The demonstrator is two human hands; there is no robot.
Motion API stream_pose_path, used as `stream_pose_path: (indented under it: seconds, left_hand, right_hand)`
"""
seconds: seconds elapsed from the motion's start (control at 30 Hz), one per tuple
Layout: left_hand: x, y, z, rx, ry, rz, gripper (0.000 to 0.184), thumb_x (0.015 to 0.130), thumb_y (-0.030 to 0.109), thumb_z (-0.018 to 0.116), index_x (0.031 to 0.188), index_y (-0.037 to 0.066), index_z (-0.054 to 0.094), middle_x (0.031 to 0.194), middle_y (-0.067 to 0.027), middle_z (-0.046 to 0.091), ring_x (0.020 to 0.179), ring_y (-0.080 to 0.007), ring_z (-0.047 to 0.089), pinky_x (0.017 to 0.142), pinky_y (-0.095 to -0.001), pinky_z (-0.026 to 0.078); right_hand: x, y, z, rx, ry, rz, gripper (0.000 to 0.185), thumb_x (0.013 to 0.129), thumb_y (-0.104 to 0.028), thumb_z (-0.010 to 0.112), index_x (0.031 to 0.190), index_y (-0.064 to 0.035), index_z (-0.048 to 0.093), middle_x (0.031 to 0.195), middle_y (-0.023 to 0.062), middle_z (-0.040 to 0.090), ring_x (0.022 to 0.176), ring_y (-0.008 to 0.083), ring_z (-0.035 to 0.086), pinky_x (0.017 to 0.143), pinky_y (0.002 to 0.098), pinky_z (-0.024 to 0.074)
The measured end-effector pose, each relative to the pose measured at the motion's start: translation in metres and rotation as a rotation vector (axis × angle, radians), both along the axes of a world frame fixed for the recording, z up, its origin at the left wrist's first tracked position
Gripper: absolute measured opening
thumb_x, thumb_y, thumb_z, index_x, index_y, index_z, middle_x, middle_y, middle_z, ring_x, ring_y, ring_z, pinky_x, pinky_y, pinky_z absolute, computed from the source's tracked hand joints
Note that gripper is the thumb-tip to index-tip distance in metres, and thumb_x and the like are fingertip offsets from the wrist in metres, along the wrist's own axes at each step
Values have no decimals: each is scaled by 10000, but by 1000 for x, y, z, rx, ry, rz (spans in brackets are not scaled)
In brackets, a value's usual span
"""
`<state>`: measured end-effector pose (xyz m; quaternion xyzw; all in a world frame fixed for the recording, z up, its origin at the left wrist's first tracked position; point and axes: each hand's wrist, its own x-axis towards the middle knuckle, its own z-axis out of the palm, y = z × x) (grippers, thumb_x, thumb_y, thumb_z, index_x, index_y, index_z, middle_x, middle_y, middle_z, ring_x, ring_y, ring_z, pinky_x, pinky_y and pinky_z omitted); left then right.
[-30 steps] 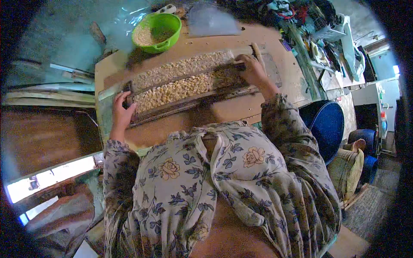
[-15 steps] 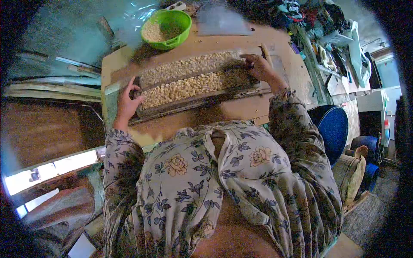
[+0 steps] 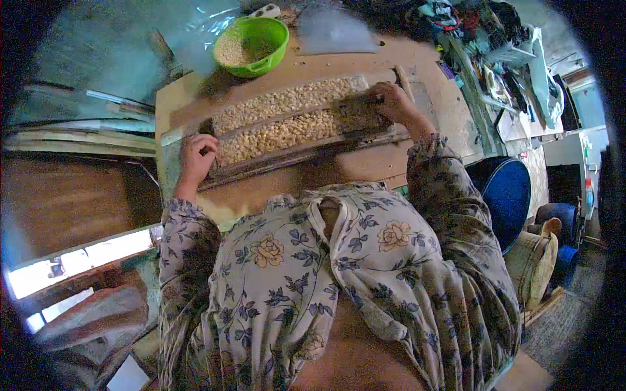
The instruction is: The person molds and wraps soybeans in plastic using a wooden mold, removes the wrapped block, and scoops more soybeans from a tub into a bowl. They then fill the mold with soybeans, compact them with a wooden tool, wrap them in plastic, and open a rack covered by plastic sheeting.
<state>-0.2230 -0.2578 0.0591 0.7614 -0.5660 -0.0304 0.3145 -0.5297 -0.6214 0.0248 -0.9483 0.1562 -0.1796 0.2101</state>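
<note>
A long dark tray (image 3: 280, 167) lies slightly tilted across the board in front of me, with two rows of pale, nut-like pieces (image 3: 280, 135) parted by a lengthwise strip. At its left end, my left hand (image 3: 197, 158) has its fingers curled, thumb and fingertips together near the corner; what they hold, if anything, is too small to name. My right hand (image 3: 396, 104) is at the tray's right end, fingers bent down over the edge. Its fingertips are partly hidden. The right part of the near row is dark.
Behind the tray stands a green bowl (image 3: 266, 64) partly filled with pale pieces. A clear plastic sheet (image 3: 336, 32) lies at the back of the brown tabletop (image 3: 326, 65). Cluttered shelves are on the right, with a blue barrel (image 3: 508, 202) below. Long planks (image 3: 78, 143) are at the left.
My left hand's fingers have gone from spread around the tray's left end to curled together. My right hand has shifted slightly at the right end, its fingers now bent down.
</note>
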Motion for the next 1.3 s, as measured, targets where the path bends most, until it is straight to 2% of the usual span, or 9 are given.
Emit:
stream_pose_path:
  seconds: [0.13, 0.37, 0.43, 0.53, 0.57, 0.83, 0.9, 1.0, 1.3]
  left_hand:
    - [7, 4, -10, 1, -22, -19, 109, 592, -34, 579, 631, 46, 515, 831, -72, 591, 819, -221, 556, 778, -322, 419]
    - [-52, -35, 23, 165, -245, -160, 465, 616, 160, 639, 1057, 65, 525, 1048, -133, 546, 993, -314, 492, 902, -383, 353]
    - [-57, -45, 20, 218, -293, -206, 539, 623, 208, 654, 1119, 63, 501, 1085, -148, 528, 1016, -331, 477, 908, -395, 347]
    - [-59, -51, 13, 205, -282, -155, 531, 638, 242, 665, 1111, 59, 509, 1093, -160, 520, 1008, -324, 483, 896, -394, 361]
    - [-61, -53, 14, 213, -250, -147, 525, 637, 247, 665, 1103, 56, 514, 1091, -165, 518, 1007, -323, 483, 889, -392, 370]
    - [-63, -60, 5, 197, -275, -95, 453, 650, 234, 658, 1056, 64, 547, 1052, -166, 527, 992, -316, 493, 856, -387, 400]
    - [-59, -60, -2, 142, -299, -110, 406, 659, 195, 651, 1041, 86, 564, 1005, -156, 540, 945, -314, 513, 831, -386, 415]
    - [-61, -60, -1, 149, -185, -123, 281, 718, 137, 605, 994, 88, 586, 1003, -144, 547, 953, -317, 512, 843, -378, 413]
    - [-65, -47, -8, 42, -300, -111, 197, 662, 51, 591, 849, 106, 617, 821, -63, 545, 777, -260, 528, 693, -360, 454]
  right_hand:
    - [-10, -1, -14, 119, 6, 7, 168, 614, -74, 592, 780, -66, 616, 761, 145, 600, 699, 276, 581, 653, 340, 462]
    - [-23, 28, -1, 283, -136, -225, 194, 661, -91, 615, 843, -25, 595, 820, 110, 613, 764, 214, 585, 719, 312, 451]
    - [-28, 20, -27, 787, -584, -307, 239, 681, -106, 621, 900, -21, 579, 888, 109, 608, 849, 218, 572, 773, 312, 433]
    - [-58, 37, -38, 615, -547, -386, 266, 683, -114, 621, 932, -33, 571, 914, 129, 601, 895, 267, 554, 805, 328, 419]
    - [-65, 63, -15, -36, -459, -282, 247, 688, -129, 629, 916, -49, 580, 919, 127, 601, 895, 303, 546, 807, 349, 423]
    - [-39, 68, -13, 14, -222, -272, 283, 668, -160, 634, 932, -75, 577, 938, 113, 597, 949, 331, 508, 822, 403, 408]
    - [-31, 70, -12, -172, -194, -396, 323, 682, -143, 610, 994, -87, 548, 969, 129, 581, 957, 347, 496, 840, 415, 391]
    - [-21, 82, 0, -118, -354, -545, 356, 701, -152, 583, 1047, -101, 518, 986, 147, 562, 979, 366, 476, 867, 433, 365]
    - [-25, 50, -38, -144, -63, -273, 216, 733, -220, 576, 919, -112, 603, 963, 131, 552, 883, 338, 536, 760, 385, 452]
